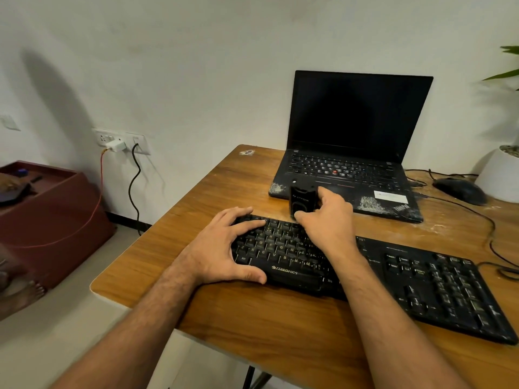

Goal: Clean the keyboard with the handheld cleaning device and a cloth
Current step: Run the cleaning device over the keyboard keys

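Step in hand, by my read: the device pass over the keys, cloth part not begun; no cloth in view. The long black plastic keyboard (365, 279) lies across the front of the brown wood-grain table (252, 318), just before the open black laptop (351, 153).

R hand (328, 223) grips the small black handheld cleaning device (302, 200) at the kbd's far edge, near its left end: thumb curled round the near-left side, fingers wrapped on the right and back. Device stands roughly upright; can't tell if its underside touches the keys.

L hand (224, 248) rests flat on the kbd's left end, fingers spread and fairly straight over the top rows, thumb along the front edge, prob. bracing it.

Next move likely calls for dragging the device row by row w/ light even pressure while the L hand stops the kbd sliding. White dust on the laptop palm rest is not part of the task.
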The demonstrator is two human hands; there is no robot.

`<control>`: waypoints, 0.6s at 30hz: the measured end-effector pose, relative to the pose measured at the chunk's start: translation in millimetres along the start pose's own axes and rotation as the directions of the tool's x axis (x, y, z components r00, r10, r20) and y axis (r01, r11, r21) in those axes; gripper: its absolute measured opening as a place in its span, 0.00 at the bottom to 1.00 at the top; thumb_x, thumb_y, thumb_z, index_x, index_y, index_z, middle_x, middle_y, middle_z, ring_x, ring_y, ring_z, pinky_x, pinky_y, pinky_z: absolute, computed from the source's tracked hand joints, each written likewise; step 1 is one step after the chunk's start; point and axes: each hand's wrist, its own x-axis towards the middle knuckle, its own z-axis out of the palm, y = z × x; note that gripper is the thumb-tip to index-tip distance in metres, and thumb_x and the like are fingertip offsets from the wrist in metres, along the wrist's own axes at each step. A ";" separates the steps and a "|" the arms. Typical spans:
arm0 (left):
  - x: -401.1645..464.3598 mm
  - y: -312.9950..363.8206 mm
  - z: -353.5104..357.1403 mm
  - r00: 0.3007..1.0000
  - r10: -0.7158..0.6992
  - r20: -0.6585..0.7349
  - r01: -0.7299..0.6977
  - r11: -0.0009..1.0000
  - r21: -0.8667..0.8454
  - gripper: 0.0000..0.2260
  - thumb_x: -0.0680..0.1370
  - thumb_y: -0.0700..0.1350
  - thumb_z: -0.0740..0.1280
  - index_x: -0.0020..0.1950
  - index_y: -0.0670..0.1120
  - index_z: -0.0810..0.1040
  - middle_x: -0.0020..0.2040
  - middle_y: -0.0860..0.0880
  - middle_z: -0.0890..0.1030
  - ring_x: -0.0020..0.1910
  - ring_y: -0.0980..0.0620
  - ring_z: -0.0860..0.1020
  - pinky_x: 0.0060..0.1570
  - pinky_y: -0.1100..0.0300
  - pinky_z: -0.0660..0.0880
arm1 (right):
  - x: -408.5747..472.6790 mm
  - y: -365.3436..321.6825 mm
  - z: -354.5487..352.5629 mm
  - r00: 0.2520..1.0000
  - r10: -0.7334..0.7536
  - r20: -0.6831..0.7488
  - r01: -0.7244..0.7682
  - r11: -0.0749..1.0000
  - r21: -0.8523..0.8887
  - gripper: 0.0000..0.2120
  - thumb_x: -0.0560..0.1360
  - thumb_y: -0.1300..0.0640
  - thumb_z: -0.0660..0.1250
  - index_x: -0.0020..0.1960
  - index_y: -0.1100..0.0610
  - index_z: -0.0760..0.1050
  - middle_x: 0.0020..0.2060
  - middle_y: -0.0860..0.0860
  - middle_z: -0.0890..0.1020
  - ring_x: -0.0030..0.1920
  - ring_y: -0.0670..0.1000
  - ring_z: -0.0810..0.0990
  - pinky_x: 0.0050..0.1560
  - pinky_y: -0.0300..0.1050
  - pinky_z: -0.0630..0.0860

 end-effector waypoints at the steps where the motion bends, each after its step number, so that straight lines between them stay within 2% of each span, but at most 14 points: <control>1: 0.1 0.2 -0.1 1.000 0.000 0.000 0.000 1.000 -0.003 0.50 0.56 0.81 0.68 0.76 0.66 0.64 0.79 0.63 0.55 0.78 0.61 0.50 0.77 0.41 0.58 | -1.4 -1.0 -1.0 0.999 -0.016 0.036 0.015 0.999 0.037 0.17 0.69 0.60 0.75 0.53 0.44 0.78 0.42 0.40 0.82 0.39 0.40 0.82 0.38 0.34 0.76; 3: 0.3 -0.2 -0.4 1.000 0.005 -0.004 -0.005 1.000 -0.001 0.50 0.56 0.81 0.68 0.76 0.65 0.64 0.79 0.63 0.55 0.78 0.61 0.50 0.77 0.42 0.58 | -8.2 -4.1 0.2 0.989 -0.038 0.146 0.023 0.994 0.104 0.19 0.70 0.61 0.76 0.55 0.43 0.78 0.42 0.37 0.82 0.38 0.37 0.82 0.38 0.31 0.75; 4: 0.6 -0.4 -0.7 1.000 0.006 -0.005 -0.006 1.000 0.001 0.51 0.56 0.81 0.67 0.77 0.65 0.64 0.79 0.63 0.55 0.78 0.61 0.50 0.77 0.42 0.58 | -9.7 -3.8 2.9 0.987 -0.043 0.154 0.029 0.996 0.088 0.19 0.70 0.60 0.76 0.56 0.44 0.78 0.42 0.38 0.82 0.38 0.38 0.83 0.38 0.32 0.75; 8: 0.4 0.5 0.1 1.000 0.008 -0.008 -0.008 1.000 0.001 0.50 0.56 0.81 0.68 0.76 0.65 0.64 0.79 0.63 0.56 0.78 0.61 0.50 0.77 0.43 0.58 | -3.7 -1.5 2.4 1.000 -0.004 -0.005 0.004 1.000 0.004 0.16 0.69 0.60 0.73 0.55 0.47 0.80 0.42 0.43 0.84 0.40 0.45 0.83 0.39 0.40 0.79; 13: 0.7 0.3 -0.3 1.000 0.006 -0.006 -0.006 1.000 -0.002 0.51 0.56 0.81 0.67 0.77 0.65 0.64 0.79 0.63 0.55 0.78 0.61 0.50 0.77 0.42 0.57 | -11.5 -2.0 3.9 0.983 -0.068 0.174 0.050 0.993 0.106 0.19 0.69 0.61 0.76 0.57 0.45 0.80 0.46 0.39 0.84 0.40 0.36 0.82 0.41 0.34 0.78; 15: 0.8 0.8 -0.2 1.000 0.004 -0.002 -0.004 1.000 0.006 0.51 0.56 0.81 0.67 0.76 0.65 0.64 0.79 0.63 0.55 0.78 0.60 0.50 0.77 0.43 0.57 | -6.5 -1.5 6.3 0.994 -0.033 0.103 0.028 0.998 0.049 0.18 0.70 0.60 0.75 0.56 0.45 0.79 0.45 0.42 0.84 0.37 0.40 0.82 0.39 0.37 0.78; 17: 0.6 0.8 -0.1 1.000 0.002 -0.002 -0.002 1.000 0.004 0.51 0.56 0.81 0.67 0.76 0.66 0.64 0.79 0.63 0.55 0.78 0.61 0.49 0.77 0.43 0.57 | -1.7 -2.1 4.1 1.000 -0.007 0.019 0.006 1.000 0.022 0.17 0.69 0.60 0.75 0.54 0.45 0.79 0.44 0.43 0.85 0.39 0.44 0.83 0.41 0.41 0.81; 18: 0.7 0.9 0.1 1.000 0.001 0.000 -0.001 1.000 0.001 0.51 0.56 0.82 0.67 0.76 0.66 0.64 0.79 0.63 0.55 0.78 0.61 0.49 0.77 0.44 0.57 | -0.7 -1.3 2.0 1.000 -0.014 0.014 0.013 0.999 0.037 0.16 0.69 0.60 0.75 0.53 0.45 0.79 0.44 0.42 0.84 0.40 0.43 0.83 0.42 0.40 0.80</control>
